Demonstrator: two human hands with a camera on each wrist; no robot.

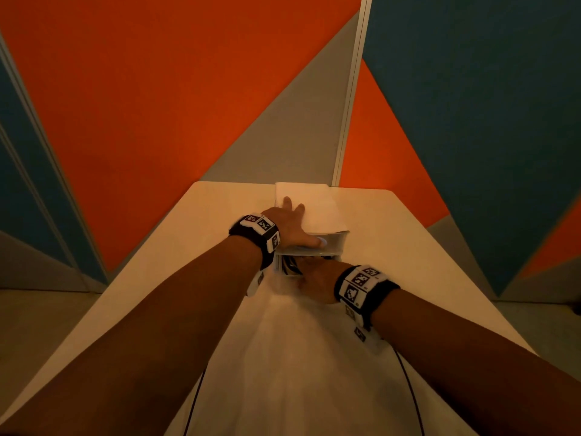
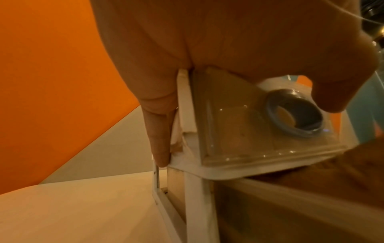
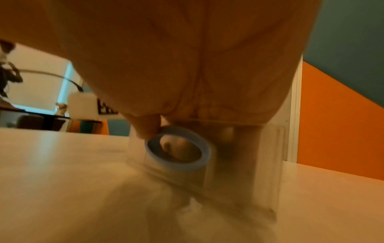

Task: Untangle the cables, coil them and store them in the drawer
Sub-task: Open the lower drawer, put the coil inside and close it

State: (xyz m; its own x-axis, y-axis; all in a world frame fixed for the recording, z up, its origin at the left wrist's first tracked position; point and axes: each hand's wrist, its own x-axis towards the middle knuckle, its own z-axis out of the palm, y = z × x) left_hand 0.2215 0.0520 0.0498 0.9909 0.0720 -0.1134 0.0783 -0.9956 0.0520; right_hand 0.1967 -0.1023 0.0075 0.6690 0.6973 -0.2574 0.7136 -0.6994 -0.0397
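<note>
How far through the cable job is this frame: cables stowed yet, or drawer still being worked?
Done: dark cables already lie inside the clear lower drawer. In hand: the left hand steadies the white drawer unit, while the right hand pinches the drawer's blue ring pull. Left: the drawer is not yet shut.

Clear-fronted drawer (image 1: 309, 269) with blue ring pull, part-open in white unit, dark cables (image 1: 290, 266) inside

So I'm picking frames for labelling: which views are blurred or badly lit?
Head view: dim orange cast, wide-angle bending; right hand at the clear drawer is smeared. Left wrist view: upper drawer and blue ring handle fairly sharp; lower right streaked. Right wrist view: blurriest, ring handle and table soft.
</note>
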